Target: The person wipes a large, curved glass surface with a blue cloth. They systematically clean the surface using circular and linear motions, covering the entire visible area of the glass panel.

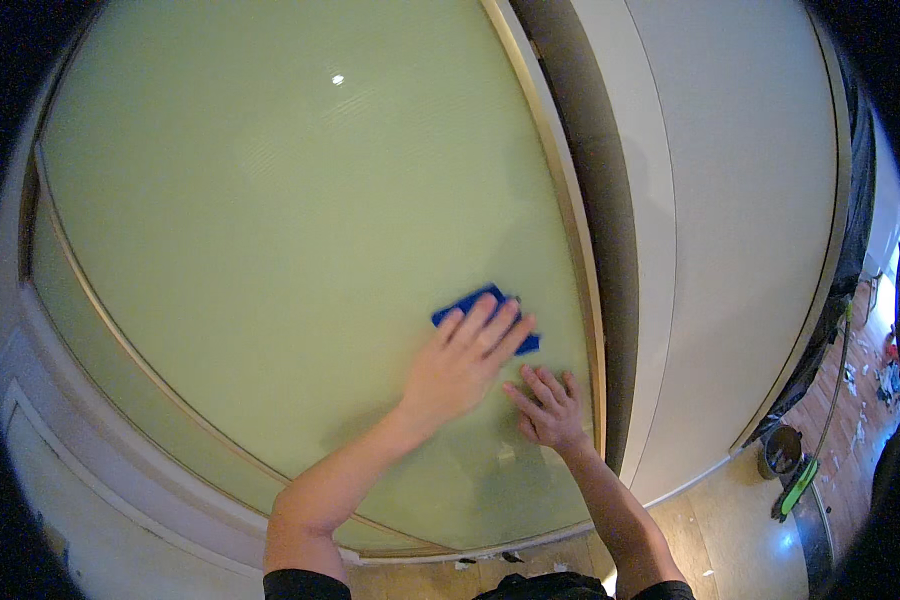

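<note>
A large pale green glass panel (292, 225), framed in gold-coloured metal, fills the view in front of me. On its lower right part, my left hand (454, 371) presses a folded blue cloth (529, 345) flat against the surface. The fingers lie across the cloth and hide its middle. Just below and to the right, my right hand (556, 416) rests on or very near the glass with fingers spread, close to the gold frame edge (586, 300). It holds nothing.
Right of the panel are a dark gap (615, 300) and a light wall panel (742, 225). A dark bucket (781, 451) and a green broom (800, 486) stand on the floor at lower right. Scraps litter the wood floor (832, 420) beyond. Bits of debris (511, 557) lie at the panel's foot.
</note>
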A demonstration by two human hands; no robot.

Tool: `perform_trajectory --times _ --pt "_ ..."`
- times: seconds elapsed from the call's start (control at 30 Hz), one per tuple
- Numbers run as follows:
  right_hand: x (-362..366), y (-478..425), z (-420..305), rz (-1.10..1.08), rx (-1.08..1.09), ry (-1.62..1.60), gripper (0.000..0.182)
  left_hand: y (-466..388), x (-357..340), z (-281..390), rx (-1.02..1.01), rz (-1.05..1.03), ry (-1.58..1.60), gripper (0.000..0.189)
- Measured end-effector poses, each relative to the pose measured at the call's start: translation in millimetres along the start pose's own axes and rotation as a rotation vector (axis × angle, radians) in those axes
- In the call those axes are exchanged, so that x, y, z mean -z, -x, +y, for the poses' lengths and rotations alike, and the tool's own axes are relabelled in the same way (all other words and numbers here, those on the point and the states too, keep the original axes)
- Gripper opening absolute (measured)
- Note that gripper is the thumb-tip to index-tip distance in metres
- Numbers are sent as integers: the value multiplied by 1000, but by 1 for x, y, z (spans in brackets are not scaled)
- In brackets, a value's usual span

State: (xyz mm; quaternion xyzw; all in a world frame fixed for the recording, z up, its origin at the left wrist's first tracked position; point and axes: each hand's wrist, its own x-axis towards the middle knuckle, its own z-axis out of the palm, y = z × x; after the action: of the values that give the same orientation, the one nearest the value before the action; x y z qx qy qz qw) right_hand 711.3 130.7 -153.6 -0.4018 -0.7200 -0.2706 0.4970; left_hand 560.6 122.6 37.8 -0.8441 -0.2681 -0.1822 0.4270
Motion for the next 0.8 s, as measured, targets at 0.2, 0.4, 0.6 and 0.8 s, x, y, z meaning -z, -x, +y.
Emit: perform_trajectory --times 0.2,0.4,0.6,0.8 --pt "6 -2 5 -6 -20 21 49 -32 17 -14 91 -17 54 68" --pt "4 -1 4 20 -12 12 49 -107 54 -37 235 265 17 76" --pt "5 -1 1 59 0 12 49 -102 24 2 139 126 6 71" --pt "-2 9 4 63 -22 -116 44 -52 0 38 -38 -23 -5 63"
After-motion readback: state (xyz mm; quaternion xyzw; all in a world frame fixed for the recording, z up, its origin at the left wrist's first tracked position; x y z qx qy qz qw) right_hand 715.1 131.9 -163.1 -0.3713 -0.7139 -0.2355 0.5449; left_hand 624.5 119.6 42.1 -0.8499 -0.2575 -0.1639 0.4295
